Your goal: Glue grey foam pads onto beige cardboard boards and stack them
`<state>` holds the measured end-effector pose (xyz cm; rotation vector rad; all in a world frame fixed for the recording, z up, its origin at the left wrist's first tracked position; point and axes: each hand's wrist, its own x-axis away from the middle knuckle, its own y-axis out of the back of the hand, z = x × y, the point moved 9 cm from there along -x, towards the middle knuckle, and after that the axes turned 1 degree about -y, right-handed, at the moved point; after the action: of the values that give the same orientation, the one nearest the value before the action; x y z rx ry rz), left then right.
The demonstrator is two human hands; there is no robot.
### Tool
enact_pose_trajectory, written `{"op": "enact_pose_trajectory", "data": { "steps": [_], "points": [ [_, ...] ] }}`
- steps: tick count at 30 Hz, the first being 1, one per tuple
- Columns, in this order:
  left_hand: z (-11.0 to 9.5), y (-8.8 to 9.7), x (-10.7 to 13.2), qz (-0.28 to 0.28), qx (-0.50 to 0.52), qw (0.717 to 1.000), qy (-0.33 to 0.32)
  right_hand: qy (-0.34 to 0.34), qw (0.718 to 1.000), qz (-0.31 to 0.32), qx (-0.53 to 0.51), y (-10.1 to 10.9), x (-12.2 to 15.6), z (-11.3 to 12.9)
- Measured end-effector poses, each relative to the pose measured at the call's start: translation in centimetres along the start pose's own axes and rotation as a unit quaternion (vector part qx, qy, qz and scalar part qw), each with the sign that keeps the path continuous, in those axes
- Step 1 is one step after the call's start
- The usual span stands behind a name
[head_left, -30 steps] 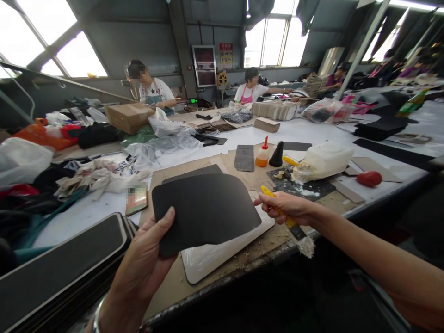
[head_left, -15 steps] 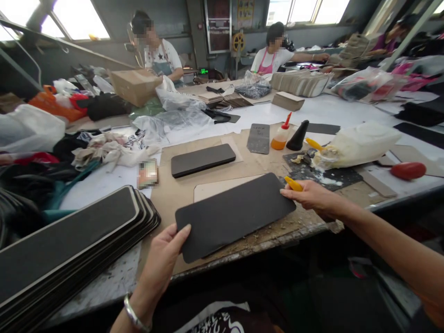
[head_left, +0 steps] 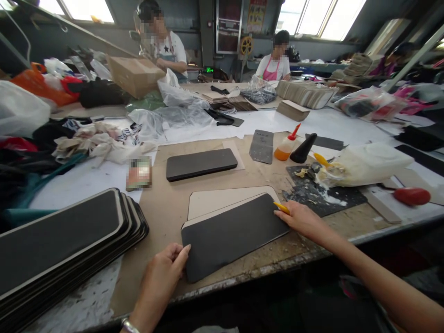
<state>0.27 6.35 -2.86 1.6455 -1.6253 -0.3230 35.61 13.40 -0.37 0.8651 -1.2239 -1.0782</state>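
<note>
A dark grey panel (head_left: 236,238) with rounded corners lies at a slant over a larger beige board (head_left: 208,203) near the table's front edge. Along the panel's far side a pale strip shows. My left hand (head_left: 166,268) pinches the panel's left end between thumb and fingers. At the right end, my right hand (head_left: 301,219) has its fingertips at the panel's edge and also holds a thin yellow tool (head_left: 281,207), whose kind I cannot make out. Farther back rests a small stack of dark panels (head_left: 201,164).
At left stands a stack of long dark boards (head_left: 69,245). Behind are a bottle of orange liquid (head_left: 284,149), a black cone-shaped object (head_left: 303,149) and a paste-smeared bag (head_left: 371,164) with a yellow handle. A red object (head_left: 412,196) lies right. Two people work across the table.
The panel has come down and toward me onto the beige board, both hands still at its ends. More of the board shows behind it. The view has shifted slightly.
</note>
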Motion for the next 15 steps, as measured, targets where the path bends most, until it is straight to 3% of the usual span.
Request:
{"op": "enact_pose_trajectory", "data": {
  "steps": [8,15],
  "points": [
    [-0.5,-0.18,-0.39,-0.001,-0.153,0.988,0.007,-0.016,0.999,-0.002,0.048,-0.31,-0.29,0.22],
    [0.47,-0.78,-0.96,0.021,-0.167,0.985,0.029,-0.027,0.998,0.024,0.044,-0.39,-0.53,0.01]
  ]
}}
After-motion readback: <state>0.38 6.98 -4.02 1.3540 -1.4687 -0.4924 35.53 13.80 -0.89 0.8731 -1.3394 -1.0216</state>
